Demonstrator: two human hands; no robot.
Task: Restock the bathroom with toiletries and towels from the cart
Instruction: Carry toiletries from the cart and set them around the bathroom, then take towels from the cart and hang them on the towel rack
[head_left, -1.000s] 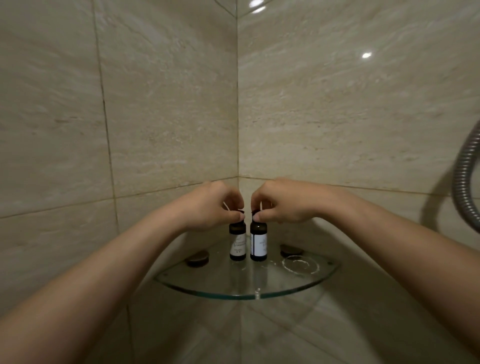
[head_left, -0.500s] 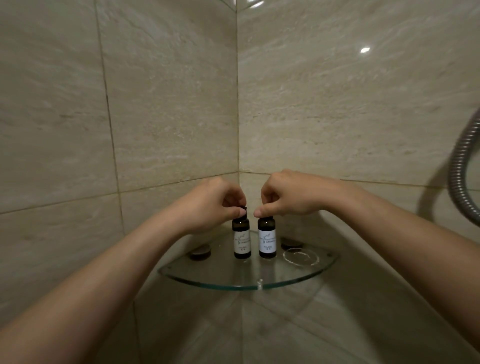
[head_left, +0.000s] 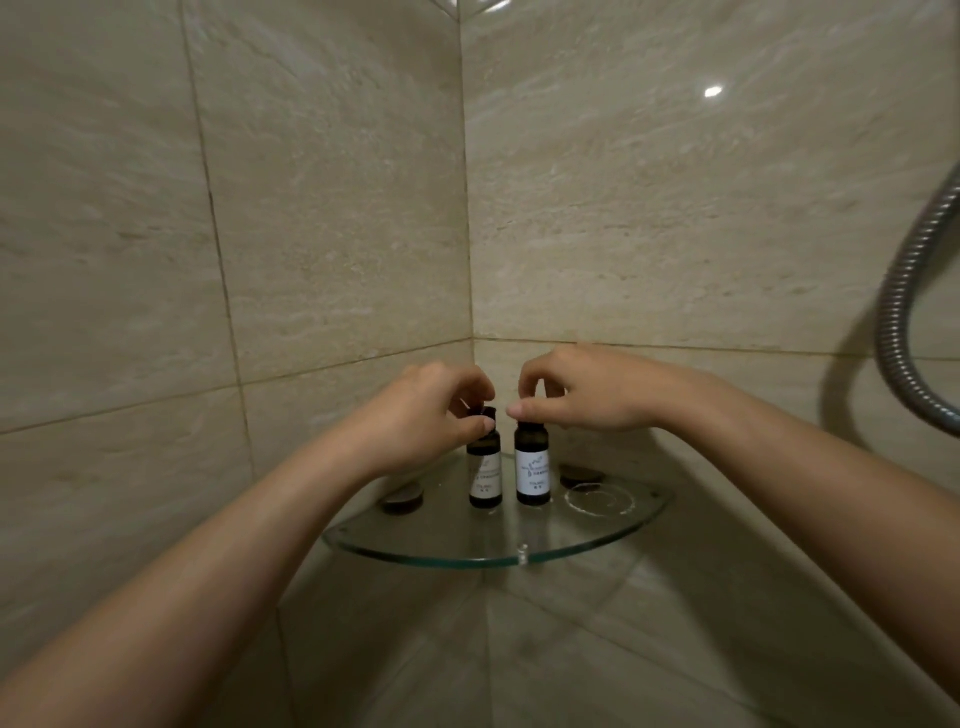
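Place: left bottle (head_left: 484, 475) and right bottle (head_left: 532, 470) upright, side by side on glass shelf (head_left: 467, 558) | Grip: left hand (head_left: 426, 415) pinches left bottle's cap, right hand (head_left: 582, 395) pinches right bottle's top | Risk: jerky release likely tips one bottle against the other, off the slick glass.

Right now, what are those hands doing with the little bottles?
A person is putting two small dark bottles on a glass corner shelf in a tiled shower. The left hand pinches the cap of the left bottle, and the right hand holds the top of the right bottle. Both bottles stand upright on the shelf, side by side with a small gap, labels facing us. A metal hose hangs at the right.
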